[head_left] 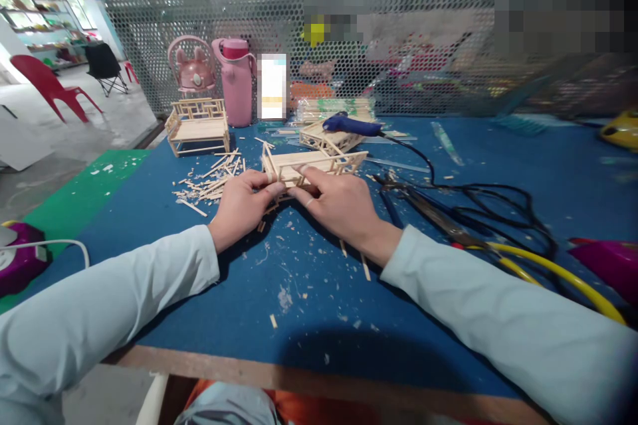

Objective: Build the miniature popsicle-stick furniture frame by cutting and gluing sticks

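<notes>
Both hands grip the near side of a miniature wooden bench point(313, 161) built from thin sticks, over the middle of the blue table. My left hand point(245, 200) pinches its near left rail between thumb and fingers. My right hand point(341, 202) is closed on the same near edge, thumb below and index finger on top, close beside the left thumb. The fingers hide part of that edge. A similar finished-looking stick bench point(199, 129) stands at the back left. Just left of my left hand lies a pile of short cut sticks point(212, 179).
A blue glue gun point(351, 124) rests on another stick piece point(331, 138) behind the bench. Yellow-handled pliers point(448, 222) and a coiled black cord point(503, 202) lie to the right. A pink bottle point(236, 83) stands before the perforated metal screen point(423, 26).
</notes>
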Tool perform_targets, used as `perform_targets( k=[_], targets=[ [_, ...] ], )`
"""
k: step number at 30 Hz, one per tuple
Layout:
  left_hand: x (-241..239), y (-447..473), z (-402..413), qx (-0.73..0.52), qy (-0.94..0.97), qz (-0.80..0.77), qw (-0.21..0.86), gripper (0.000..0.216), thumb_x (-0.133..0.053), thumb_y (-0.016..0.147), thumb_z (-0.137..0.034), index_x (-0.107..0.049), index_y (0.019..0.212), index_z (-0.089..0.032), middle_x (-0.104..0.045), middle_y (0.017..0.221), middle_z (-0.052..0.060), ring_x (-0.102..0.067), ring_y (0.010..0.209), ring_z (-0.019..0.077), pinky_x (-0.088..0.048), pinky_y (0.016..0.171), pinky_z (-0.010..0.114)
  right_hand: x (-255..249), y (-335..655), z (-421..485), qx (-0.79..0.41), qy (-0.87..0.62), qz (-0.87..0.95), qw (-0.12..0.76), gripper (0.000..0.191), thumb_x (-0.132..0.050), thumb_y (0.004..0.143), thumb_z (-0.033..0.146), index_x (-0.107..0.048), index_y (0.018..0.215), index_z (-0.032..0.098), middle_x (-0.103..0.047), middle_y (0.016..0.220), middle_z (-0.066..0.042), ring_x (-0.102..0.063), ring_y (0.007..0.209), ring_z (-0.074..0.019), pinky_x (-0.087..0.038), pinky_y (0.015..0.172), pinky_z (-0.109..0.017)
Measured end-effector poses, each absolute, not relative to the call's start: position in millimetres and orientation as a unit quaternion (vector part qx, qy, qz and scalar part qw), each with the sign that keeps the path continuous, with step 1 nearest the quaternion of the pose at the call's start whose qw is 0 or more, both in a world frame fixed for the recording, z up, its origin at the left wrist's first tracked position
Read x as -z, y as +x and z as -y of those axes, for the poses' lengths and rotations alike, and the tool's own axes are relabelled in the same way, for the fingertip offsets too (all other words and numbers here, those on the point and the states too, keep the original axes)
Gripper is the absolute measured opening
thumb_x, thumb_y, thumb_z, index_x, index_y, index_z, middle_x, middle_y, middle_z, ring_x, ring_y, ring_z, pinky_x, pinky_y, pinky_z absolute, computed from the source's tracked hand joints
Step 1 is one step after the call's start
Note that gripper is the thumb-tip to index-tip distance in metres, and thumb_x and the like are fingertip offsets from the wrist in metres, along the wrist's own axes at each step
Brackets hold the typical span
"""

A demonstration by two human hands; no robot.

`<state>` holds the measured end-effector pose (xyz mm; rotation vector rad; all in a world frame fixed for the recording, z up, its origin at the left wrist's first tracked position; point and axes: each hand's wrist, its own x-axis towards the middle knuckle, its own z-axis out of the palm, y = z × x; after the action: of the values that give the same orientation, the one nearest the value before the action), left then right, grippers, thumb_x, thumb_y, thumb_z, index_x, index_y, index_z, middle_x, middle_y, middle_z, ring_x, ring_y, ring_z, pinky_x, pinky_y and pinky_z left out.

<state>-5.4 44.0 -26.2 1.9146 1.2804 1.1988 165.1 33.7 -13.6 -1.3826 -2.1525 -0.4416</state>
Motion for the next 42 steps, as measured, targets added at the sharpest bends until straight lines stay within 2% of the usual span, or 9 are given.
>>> perform_targets(
  k=[6,10,13,16,19,26,38,42],
  targets=[
    [25,-5,-43,-0.452,0.704,-0.477,0.271,0.016,-0.061,0.079,-0.026,-0.074,0.083,-0.018,-0.068,0.078,0.004,-0.057,0.073,0.0151,-0.042,0.071,0.029,9,169,-32,0.167,-0.494,0.812,0.263,0.029,-0.059,0.080,0.036,-0.069,0.100,0.017,-0.072,0.069,-0.004,-0.061,0.058,-0.0178,-0.030,0.051,-0.027],
    [24,-5,-42,-0.449,0.707,-0.476,0.267,0.016,-0.060,0.079,-0.028,-0.072,0.074,-0.018,-0.066,0.072,0.002,-0.053,0.067,0.0142,-0.040,0.067,0.029,6,178,-31,0.175,-0.456,0.821,0.295,0.027,-0.049,0.085,0.028,-0.070,0.099,0.016,-0.074,0.076,-0.006,-0.064,0.063,-0.0171,-0.037,0.055,-0.026],
    [24,-5,-41,-0.451,0.708,-0.474,0.267,0.019,-0.060,0.079,-0.028,-0.069,0.066,-0.017,-0.063,0.069,0.001,-0.052,0.066,0.0137,-0.039,0.067,0.029,5,182,-33,0.171,-0.441,0.826,0.307,0.028,-0.045,0.088,0.027,-0.072,0.091,0.017,-0.075,0.082,-0.006,-0.066,0.068,-0.0166,-0.039,0.059,-0.026],
    [22,-5,-41,-0.447,0.710,-0.475,0.265,0.019,-0.059,0.079,-0.027,-0.068,0.065,-0.018,-0.062,0.069,0.001,-0.052,0.066,0.0136,-0.039,0.067,0.028,5,181,-36,0.169,-0.444,0.829,0.295,0.029,-0.046,0.089,0.029,-0.072,0.083,0.019,-0.074,0.078,-0.006,-0.065,0.067,-0.0165,-0.038,0.058,-0.026],
    [22,-4,-40,-0.444,0.712,-0.477,0.263,0.019,-0.059,0.079,-0.027,-0.068,0.064,-0.018,-0.060,0.065,0.000,-0.051,0.065,0.0138,-0.039,0.066,0.028,5,179,-38,0.168,-0.453,0.827,0.289,0.029,-0.046,0.089,0.029,-0.072,0.082,0.019,-0.074,0.078,-0.006,-0.065,0.066,-0.0165,-0.037,0.057,-0.026],
    [21,-5,-40,-0.440,0.713,-0.479,0.262,0.020,-0.059,0.079,-0.026,-0.068,0.064,-0.018,-0.060,0.065,0.000,-0.051,0.066,0.0139,-0.039,0.066,0.028,6,177,-37,0.160,-0.457,0.825,0.292,0.030,-0.045,0.090,0.029,-0.072,0.083,0.018,-0.074,0.080,-0.007,-0.066,0.067,-0.0174,-0.038,0.058,-0.026],
    [21,-4,-40,-0.439,0.706,-0.483,0.276,0.016,-0.059,0.080,-0.026,-0.071,0.075,-0.017,-0.066,0.074,0.003,-0.055,0.071,0.0149,-0.042,0.070,0.029,3,177,-34,0.164,-0.457,0.829,0.279,0.027,-0.046,0.087,0.026,-0.071,0.082,0.019,-0.074,0.077,-0.005,-0.064,0.064,-0.0161,-0.037,0.056,-0.026],
    [22,-4,-39,-0.441,0.702,-0.483,0.282,0.018,-0.059,0.080,-0.028,-0.072,0.079,-0.016,-0.069,0.080,0.005,-0.058,0.074,0.0159,-0.043,0.073,0.031,2,183,-30,0.173,-0.438,0.829,0.302,0.028,-0.045,0.083,0.021,-0.072,0.088,0.017,-0.074,0.078,-0.006,-0.064,0.063,-0.0159,-0.041,0.056,-0.026]
  ],
)
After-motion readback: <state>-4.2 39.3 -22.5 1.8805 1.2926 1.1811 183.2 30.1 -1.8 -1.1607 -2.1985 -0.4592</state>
